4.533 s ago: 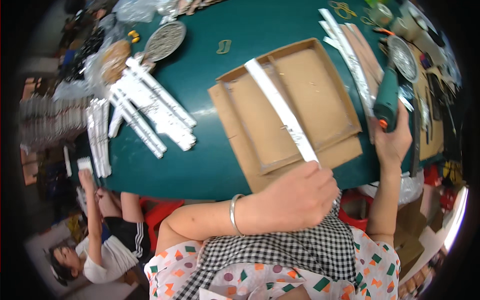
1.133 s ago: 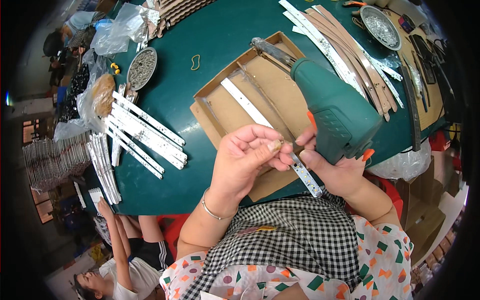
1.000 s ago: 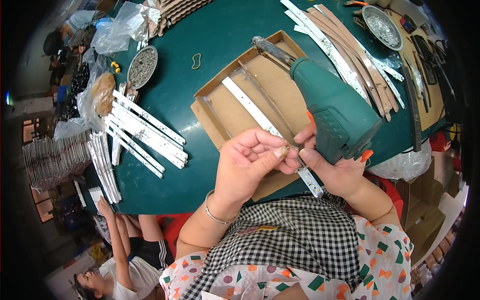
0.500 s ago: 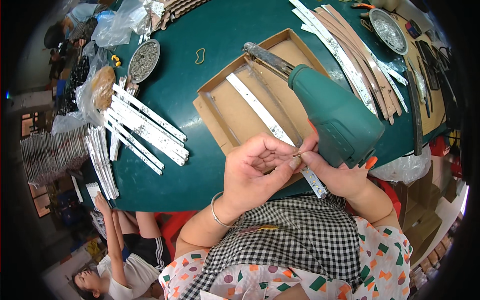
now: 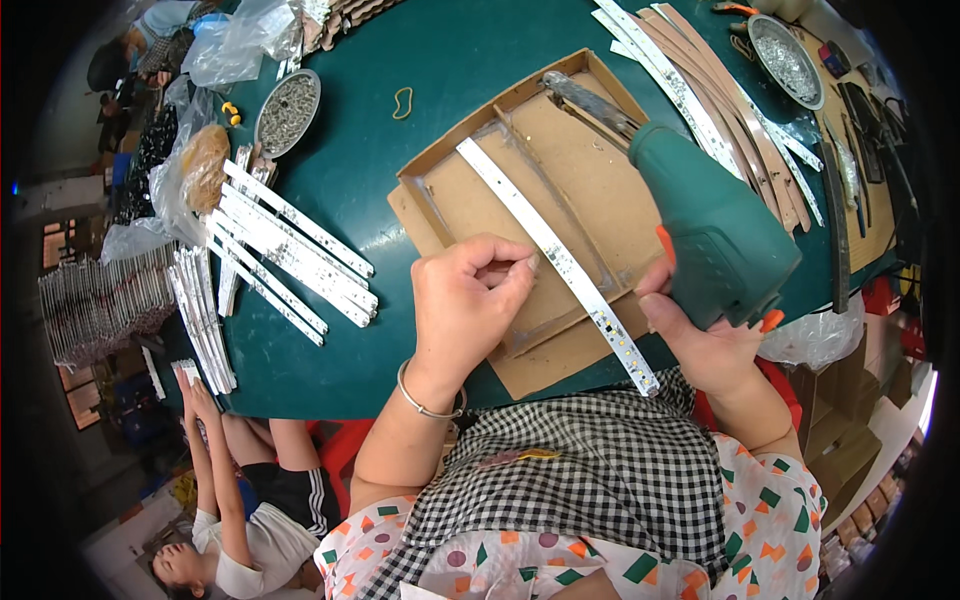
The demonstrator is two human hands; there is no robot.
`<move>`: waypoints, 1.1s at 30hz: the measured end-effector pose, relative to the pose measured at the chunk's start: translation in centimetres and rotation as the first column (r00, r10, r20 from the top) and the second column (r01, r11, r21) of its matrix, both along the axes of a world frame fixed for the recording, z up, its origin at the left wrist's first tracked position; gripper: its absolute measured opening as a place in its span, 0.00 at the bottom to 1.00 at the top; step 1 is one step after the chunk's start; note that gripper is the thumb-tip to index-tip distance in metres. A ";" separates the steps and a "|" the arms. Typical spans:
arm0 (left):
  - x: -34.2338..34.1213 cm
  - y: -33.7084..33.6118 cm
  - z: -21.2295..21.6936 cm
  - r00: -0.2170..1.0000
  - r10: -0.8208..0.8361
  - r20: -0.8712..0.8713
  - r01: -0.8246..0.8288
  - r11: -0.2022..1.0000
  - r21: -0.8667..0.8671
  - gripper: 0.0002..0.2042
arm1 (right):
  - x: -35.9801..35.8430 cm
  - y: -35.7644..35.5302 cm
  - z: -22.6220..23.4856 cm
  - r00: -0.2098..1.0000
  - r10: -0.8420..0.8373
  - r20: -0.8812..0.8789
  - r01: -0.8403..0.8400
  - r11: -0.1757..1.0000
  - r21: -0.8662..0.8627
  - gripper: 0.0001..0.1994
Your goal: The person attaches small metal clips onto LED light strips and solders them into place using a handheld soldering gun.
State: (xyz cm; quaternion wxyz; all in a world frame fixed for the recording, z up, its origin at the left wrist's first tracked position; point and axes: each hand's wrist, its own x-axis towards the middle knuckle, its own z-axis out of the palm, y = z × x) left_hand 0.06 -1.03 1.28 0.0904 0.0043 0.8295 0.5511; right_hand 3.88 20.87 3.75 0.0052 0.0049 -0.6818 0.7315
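My right hand [image 5: 705,340] grips a green power screwdriver [image 5: 705,220], its bit pointing up and left over a brown cardboard jig [image 5: 590,190]. A long white light strip [image 5: 555,262] lies diagonally across the jig. My left hand [image 5: 462,305] rests on the jig just left of the strip, thumb and forefinger pinched together near the strip's edge; whether something small sits between them I cannot tell.
A pile of white strips [image 5: 290,255] lies at the left on the green table [image 5: 400,150]. More strips [image 5: 700,90] lie at the back right. Two round metal dishes [image 5: 287,110] [image 5: 787,60] hold small parts. Another person [image 5: 225,500] sits at lower left.
The right hand brought the screwdriver from the far right edge in over the jig. Both hands met at the strip's near end, then parted; the left hand now rests lower on the jig.
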 end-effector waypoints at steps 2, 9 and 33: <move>-0.3 0.3 0.0 1.000 -0.007 -0.011 0.006 0.999 -0.038 0.04 | 0.3 0.4 -0.2 1.000 -0.006 -0.011 0.005 1.000 -0.025 0.13; -0.5 0.9 0.5 0.999 -0.034 -0.028 0.030 0.988 -0.153 0.04 | 1.7 2.4 0.2 0.994 0.001 0.109 -0.003 1.000 0.017 0.18; 0.2 1.2 -1.0 0.945 -0.058 -0.323 -0.021 0.971 -0.237 0.02 | 4.2 5.6 0.0 0.975 -0.052 0.216 0.091 0.981 -0.174 0.40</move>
